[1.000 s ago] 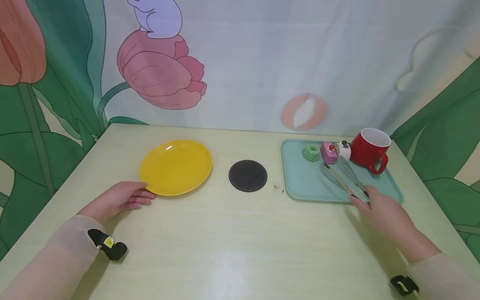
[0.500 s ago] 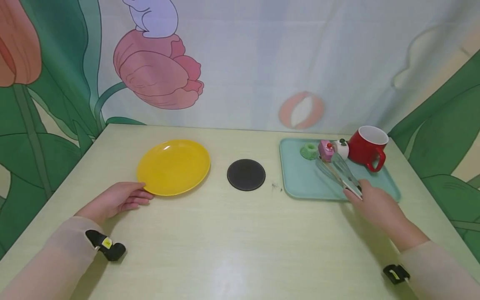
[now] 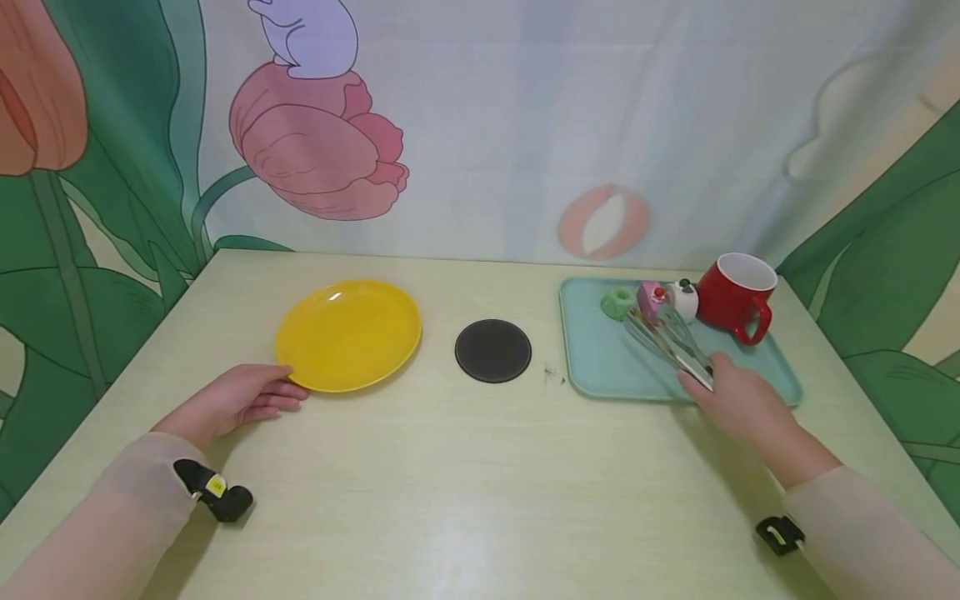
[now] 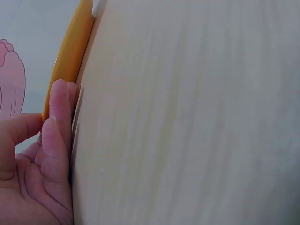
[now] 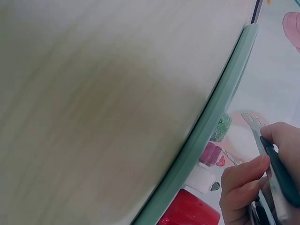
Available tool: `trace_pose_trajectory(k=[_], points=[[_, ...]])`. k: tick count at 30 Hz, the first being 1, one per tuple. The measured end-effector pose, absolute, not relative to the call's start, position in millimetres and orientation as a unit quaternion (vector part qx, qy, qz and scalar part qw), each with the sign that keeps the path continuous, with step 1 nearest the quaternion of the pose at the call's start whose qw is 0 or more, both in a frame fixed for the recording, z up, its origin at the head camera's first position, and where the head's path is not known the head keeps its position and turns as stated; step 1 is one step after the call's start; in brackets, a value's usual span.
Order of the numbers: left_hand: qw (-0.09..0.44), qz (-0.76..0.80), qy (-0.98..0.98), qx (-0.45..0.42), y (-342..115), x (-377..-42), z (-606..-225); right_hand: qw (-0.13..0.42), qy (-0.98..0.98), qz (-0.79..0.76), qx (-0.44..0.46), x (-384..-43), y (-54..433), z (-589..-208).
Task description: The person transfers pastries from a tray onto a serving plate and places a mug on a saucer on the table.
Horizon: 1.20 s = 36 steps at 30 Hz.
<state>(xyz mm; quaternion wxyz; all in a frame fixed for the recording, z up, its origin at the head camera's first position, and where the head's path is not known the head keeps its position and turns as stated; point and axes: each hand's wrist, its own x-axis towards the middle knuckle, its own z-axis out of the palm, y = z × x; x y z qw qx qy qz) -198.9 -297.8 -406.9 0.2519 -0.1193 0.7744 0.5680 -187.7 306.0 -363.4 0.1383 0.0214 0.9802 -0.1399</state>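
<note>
My left hand [image 3: 243, 398] pinches the near-left rim of a yellow plate [image 3: 348, 333] in the head view; the left wrist view has the thumb at the edge of the plate [image 4: 75, 51] and fingers beneath it. At the right, my right hand [image 3: 742, 400] grips metal tongs [image 3: 675, 350], their arms apart. The tong tips hover over a light green tray [image 3: 600, 371], close to a pink toy cake [image 3: 650, 298] with a red cherry. Left of that cake lies a green ring-shaped piece [image 3: 617, 303]; right of it, a white toy cake [image 3: 683, 301] with a dark green top.
A red mug [image 3: 727, 302], white inside, stands on the tray's far right. Between plate and tray lies a black round coaster [image 3: 492, 351]. All rest on a pale wood-grain table [image 3: 450, 475], with a printed curtain [image 3: 480, 125] behind its far edge.
My right hand has moved a little left with the tongs, bringing their tips nearer the pink cake and the green ring-shaped piece. The left hand stays at the plate's rim.
</note>
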Motion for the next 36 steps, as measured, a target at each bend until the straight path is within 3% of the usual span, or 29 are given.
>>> trace_pose_trajectory(k=[18, 36], points=[[0.248, 0.566, 0.778, -0.115, -299.3, -199.5, -408.6, 0.135, 0.967, -0.215, 0.006, -190.8, 301.0, -366.6], [0.244, 0.561, 0.782, -0.119, -298.5, -199.6, -409.4, 0.128, 0.973, -0.189, -0.018, -197.4, 295.7, -370.6]])
